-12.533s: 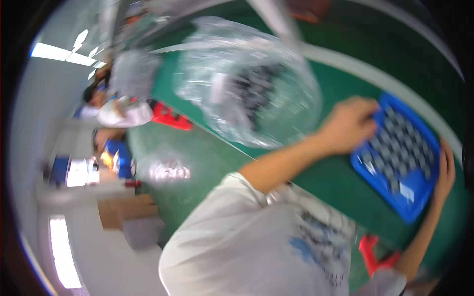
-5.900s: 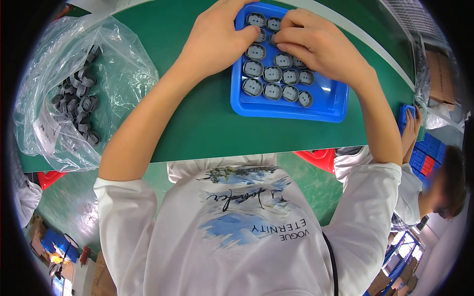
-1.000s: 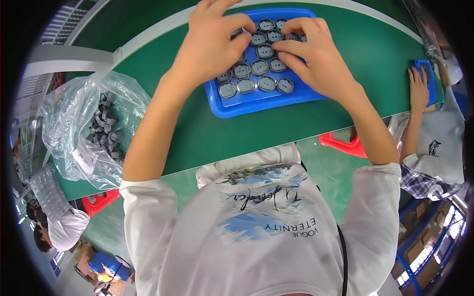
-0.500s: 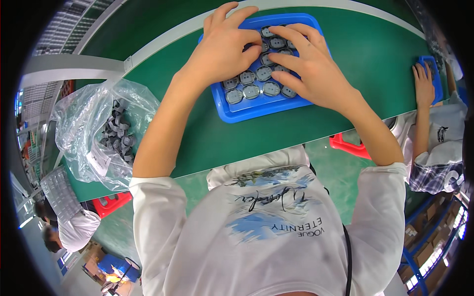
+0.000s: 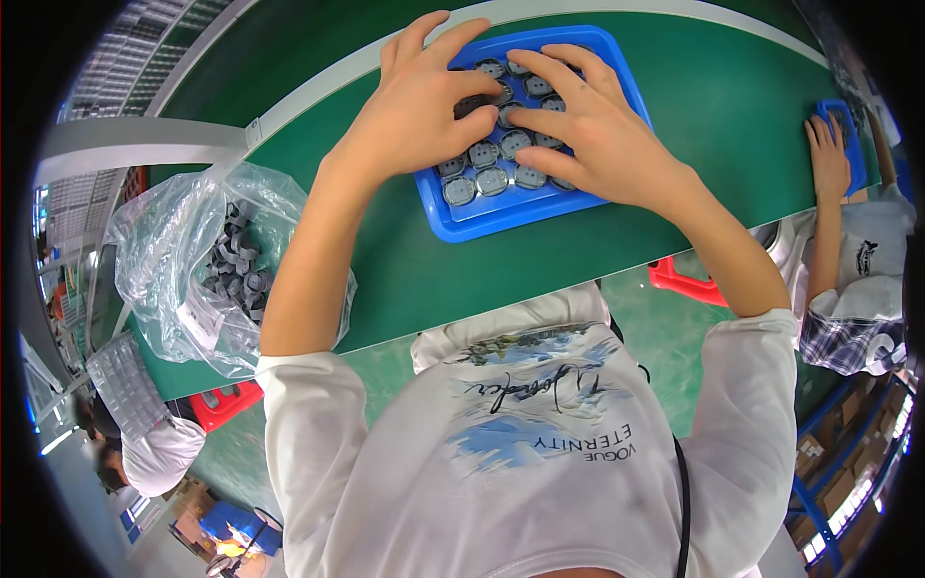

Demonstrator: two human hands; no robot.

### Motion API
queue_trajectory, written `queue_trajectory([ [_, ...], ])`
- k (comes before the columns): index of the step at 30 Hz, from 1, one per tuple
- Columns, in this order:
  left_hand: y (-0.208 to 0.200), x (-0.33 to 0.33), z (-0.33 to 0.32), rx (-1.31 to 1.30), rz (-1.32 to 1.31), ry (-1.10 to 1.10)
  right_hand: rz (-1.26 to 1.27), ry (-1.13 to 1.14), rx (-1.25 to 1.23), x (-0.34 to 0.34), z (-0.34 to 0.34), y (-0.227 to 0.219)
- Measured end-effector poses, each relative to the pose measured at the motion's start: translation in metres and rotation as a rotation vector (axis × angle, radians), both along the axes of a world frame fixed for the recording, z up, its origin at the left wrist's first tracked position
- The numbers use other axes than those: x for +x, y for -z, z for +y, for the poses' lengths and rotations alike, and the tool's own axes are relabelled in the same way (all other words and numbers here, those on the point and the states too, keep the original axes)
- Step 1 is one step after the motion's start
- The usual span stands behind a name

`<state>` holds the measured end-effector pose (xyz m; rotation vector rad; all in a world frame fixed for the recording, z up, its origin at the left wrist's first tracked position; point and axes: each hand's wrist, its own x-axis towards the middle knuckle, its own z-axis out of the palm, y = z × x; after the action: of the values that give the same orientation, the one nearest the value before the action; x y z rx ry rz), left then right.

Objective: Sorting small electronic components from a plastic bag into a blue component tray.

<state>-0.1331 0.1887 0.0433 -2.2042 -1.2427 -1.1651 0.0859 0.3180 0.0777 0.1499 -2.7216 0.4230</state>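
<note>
A blue plastic tray [image 5: 482,227] lies on the green tabletop, holding rows of small round grey parts [image 5: 492,180] with shiny rims and little holes on top. Over its left side is my left hand [image 5: 414,111], thumb and index finger apart around a dark, shaded part, other fingers raised. I cannot see a firm grip there. My right hand [image 5: 607,140] spreads its fingers over the tray's right half, fingertips touching or close above several parts. Both hands hide some of the parts beneath them.
A clear plastic bag [image 5: 183,250] of loose dark grey pieces [image 5: 236,260] sits on the table at left. Farther right, another person's hand [image 5: 829,159] is at a second blue tray [image 5: 854,144]. Red stools [image 5: 682,279] show below the table edge.
My left hand has moved slightly left and down. My right hand has shifted a little left, its fingers still spread over the parts. The tray has barely moved.
</note>
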Motion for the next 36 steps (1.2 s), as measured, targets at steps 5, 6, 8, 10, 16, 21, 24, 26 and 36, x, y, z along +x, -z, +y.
queue_trajectory([
  [5, -0.003, 0.001, 0.003, 0.009, 0.014, 0.001, 0.004, 0.02, 0.0, 0.0, 0.0, 0.003],
  [6, -0.004, 0.001, 0.002, -0.011, 0.002, 0.006, 0.003, 0.021, -0.001, 0.0, 0.0, 0.003],
  [8, -0.006, -0.001, -0.001, -0.033, -0.01, 0.006, -0.012, 0.026, -0.009, -0.001, -0.002, 0.003],
  [10, -0.006, -0.002, -0.004, -0.046, -0.163, 0.092, -0.007, 0.027, -0.01, -0.001, -0.001, 0.004],
  [16, 0.001, -0.004, -0.023, 0.106, -0.341, 0.194, -0.016, 0.003, -0.023, 0.002, 0.002, -0.005],
  [21, -0.048, 0.032, -0.069, -0.472, -0.136, -0.579, -0.063, 0.011, -0.014, 0.0, 0.0, -0.001],
  [24, -0.051, 0.037, -0.077, -0.487, -0.161, -0.61, -0.054, 0.003, -0.015, -0.001, -0.004, -0.002],
  [26, -0.052, 0.041, -0.079, -0.486, -0.175, -0.619, -0.067, 0.011, -0.018, -0.003, -0.007, -0.004],
  [36, -0.015, 0.034, -0.034, -0.311, -0.224, -0.391, -0.088, -0.021, -0.06, -0.004, -0.007, -0.012],
])
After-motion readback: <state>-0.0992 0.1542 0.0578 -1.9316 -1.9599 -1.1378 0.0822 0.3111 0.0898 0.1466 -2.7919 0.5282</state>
